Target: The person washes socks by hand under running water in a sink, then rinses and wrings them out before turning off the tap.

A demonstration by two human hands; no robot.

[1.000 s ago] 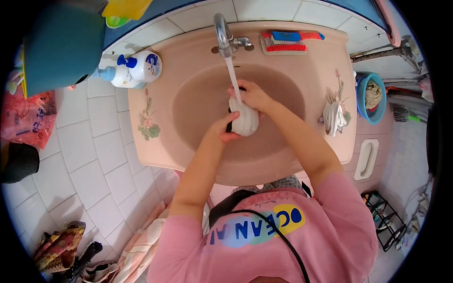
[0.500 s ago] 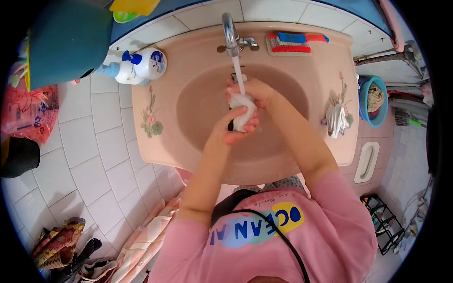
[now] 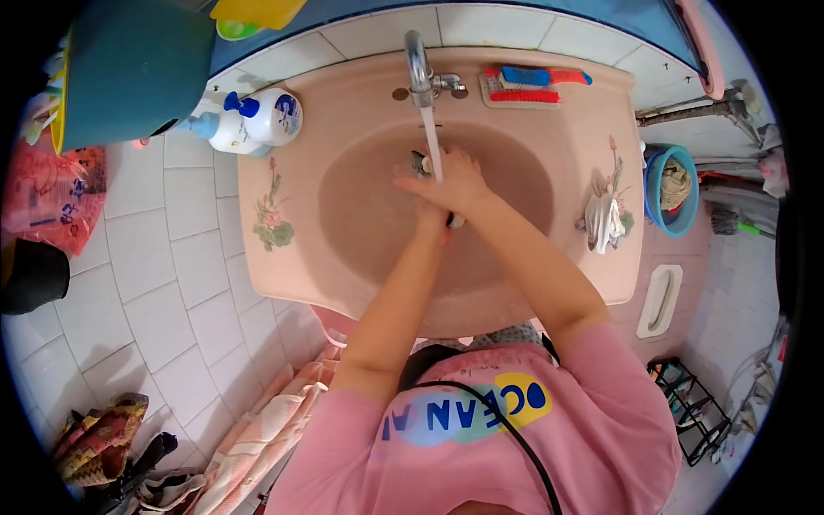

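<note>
My right hand [image 3: 459,182] lies over my left hand in the basin, its fingers spread and stretched out under the running water. My left hand [image 3: 431,212] is underneath, with its fingers mostly hidden. A wet white cloth [image 3: 458,221] is caught between the hands and held from below by the left. Only a small white edge with a dark bit beside it shows. From the chrome faucet [image 3: 419,73] a stream falls onto the right hand. Just beyond the fingers, a small grey and pale item [image 3: 420,163] lies in the pink sink [image 3: 360,163]; its kind is unclear.
White pump bottles [image 3: 276,116] stand at the sink's left back. Brushes [image 3: 525,86] with red and blue parts lie at the back right. A crumpled white cloth-like item [image 3: 604,221] rests on the right rim. Beyond it hangs a blue basin [image 3: 682,223] holding laundry.
My right hand has moved from beside the white cloth to on top of it and my left hand. The cloth, plainly visible before, is now mostly covered. Water still runs.
</note>
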